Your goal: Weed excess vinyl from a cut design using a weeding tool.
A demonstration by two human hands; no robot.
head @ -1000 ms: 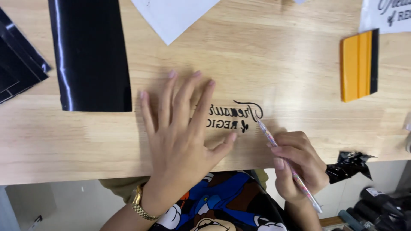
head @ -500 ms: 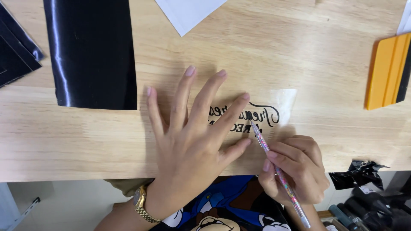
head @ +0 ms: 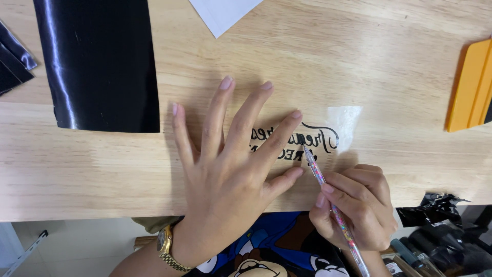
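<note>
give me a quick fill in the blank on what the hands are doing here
1. The left hand lies flat on the clear ____ with black lettering.
2. The right hand holds a glittery, thin ____ like a pen.
3. Its tip touches the ____.
4. A gold ____ sits on the left wrist.

Missing: film; tool; lettering; watch

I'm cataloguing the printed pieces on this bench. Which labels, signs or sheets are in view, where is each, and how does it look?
Clear film decal with black lettering: table's near edge, partly under the left hand; the right hand's glittery pen tool touches it.
Glossy black vinyl sheet: upper left, rectangular.
White paper sheet: top edge, blank corner.
</note>
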